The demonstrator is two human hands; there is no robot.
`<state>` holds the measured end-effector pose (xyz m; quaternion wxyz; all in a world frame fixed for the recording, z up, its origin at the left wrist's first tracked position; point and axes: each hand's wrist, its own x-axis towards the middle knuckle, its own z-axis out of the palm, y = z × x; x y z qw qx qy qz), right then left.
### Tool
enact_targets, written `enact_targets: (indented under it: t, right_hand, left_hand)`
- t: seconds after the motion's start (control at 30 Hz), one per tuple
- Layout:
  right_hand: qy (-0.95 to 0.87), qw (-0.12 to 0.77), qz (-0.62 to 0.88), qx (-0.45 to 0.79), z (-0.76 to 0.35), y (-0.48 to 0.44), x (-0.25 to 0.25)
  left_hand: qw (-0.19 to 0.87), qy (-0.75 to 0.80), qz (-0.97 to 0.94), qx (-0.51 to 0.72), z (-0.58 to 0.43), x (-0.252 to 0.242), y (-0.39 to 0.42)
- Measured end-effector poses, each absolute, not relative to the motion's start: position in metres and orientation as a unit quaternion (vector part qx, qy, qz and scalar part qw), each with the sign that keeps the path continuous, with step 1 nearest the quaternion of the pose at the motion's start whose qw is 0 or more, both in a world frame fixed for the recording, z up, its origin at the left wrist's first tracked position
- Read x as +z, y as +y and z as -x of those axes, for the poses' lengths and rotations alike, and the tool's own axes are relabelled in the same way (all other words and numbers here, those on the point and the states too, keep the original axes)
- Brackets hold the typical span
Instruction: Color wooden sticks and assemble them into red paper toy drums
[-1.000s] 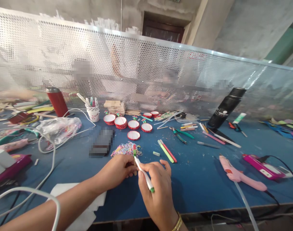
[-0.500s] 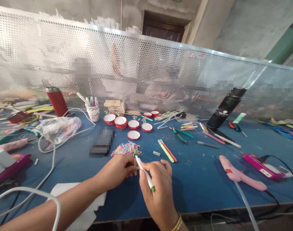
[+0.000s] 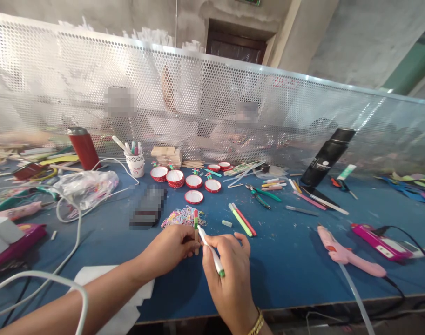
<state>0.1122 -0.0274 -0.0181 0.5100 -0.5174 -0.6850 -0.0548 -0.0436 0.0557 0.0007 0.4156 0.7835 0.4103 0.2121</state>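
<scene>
My left hand (image 3: 175, 244) pinches a small wooden stick (image 3: 196, 222) upright; its upper part is coloured red and green. In my right hand (image 3: 229, 265) is a white marker (image 3: 212, 253) with a green end, held like a pen. The marker's tip is at the green part of the stick; whether it touches I cannot tell. Just beyond my left hand lies a pile of coloured loops of thread or rubber (image 3: 184, 217). A small pale cap (image 3: 226, 223) rests to the right of it, beside a green marker (image 3: 240, 220) and a red marker (image 3: 245, 219).
Behind are several red-and-white paper cups (image 3: 193, 197), a dark phone (image 3: 148, 207) and a cup of pens (image 3: 135, 165). Pliers (image 3: 259, 197) and a pink glue gun (image 3: 348, 256) lie to the right. White cables (image 3: 77, 242) loop over the left side, near white paper (image 3: 142, 298).
Slightly more of the stick shows between my hands, and the marker's tip sits a little to the right of it. The camera view has shifted very slightly; the rest is unchanged.
</scene>
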Motion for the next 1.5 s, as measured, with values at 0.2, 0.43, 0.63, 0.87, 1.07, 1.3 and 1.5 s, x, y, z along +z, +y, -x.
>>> enact_targets:
  t: [0.2, 0.43, 0.63, 0.87, 1.07, 1.3, 1.5]
  right_hand:
    - [-0.688, 0.515, 0.508, -0.054, -0.1121, -0.0298, -0.0173]
    - [-0.689, 0.507, 0.516, -0.053, -0.1111, -0.0279, -0.0174]
    - [-0.679, 0.517, 0.518, -0.059, -0.1117, -0.0283, -0.0173]
    - [-0.686, 0.508, 0.518, -0.055, -0.1102, -0.0288, -0.0159]
    - [-0.679, 0.513, 0.522, -0.063, -0.1107, -0.0288, -0.0171]
    - [-0.685, 0.503, 0.523, -0.059, -0.1104, -0.0278, -0.0174]
    - [-0.682, 0.511, 0.520, -0.062, -0.1109, -0.0288, -0.0173]
  left_hand:
    - [0.408, 0.408, -0.789, 0.213, 0.0436, -0.0006, 0.0554]
    - [0.407, 0.414, -0.787, 0.209, 0.0425, 0.0014, 0.0547]
    - [0.405, 0.410, -0.790, 0.209, 0.0431, 0.0002, 0.0558]
    - [0.403, 0.412, -0.789, 0.212, 0.0423, 0.0020, 0.0538]
    - [0.396, 0.410, -0.795, 0.208, 0.0434, 0.0024, 0.0538]
    - [0.394, 0.412, -0.796, 0.203, 0.0426, 0.0060, 0.0524]
    - [0.387, 0.413, -0.799, 0.204, 0.0431, 0.0050, 0.0532]
